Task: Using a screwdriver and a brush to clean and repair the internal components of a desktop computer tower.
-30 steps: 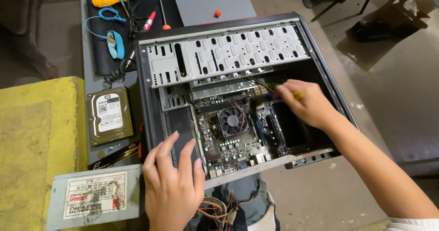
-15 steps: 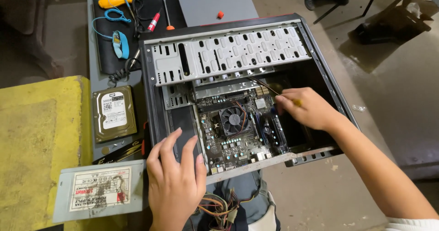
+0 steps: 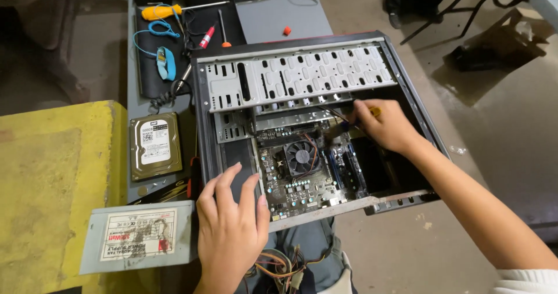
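The open case (image 3: 302, 73) has barely shifted in the last second and lies on its side on the table (image 3: 279, 15), under both hands. The left hand (image 3: 232, 224) stays flat and open on its near edge, steadying it. The right hand (image 3: 386, 125) has reached a little deeper and is closed around a yellow-handled screwdriver (image 3: 375, 111), its tip at the board (image 3: 308, 166) just left of the fingers.

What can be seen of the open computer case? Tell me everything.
The computer case is a dark metal tower lying on its side, side panel off. Inside sit a pale perforated drive cage and a motherboard with a round black cooler fan. The left hand rests flat on its near edge; the right hand reaches inside holding a yellow-handled screwdriver. It lies across a grey table.
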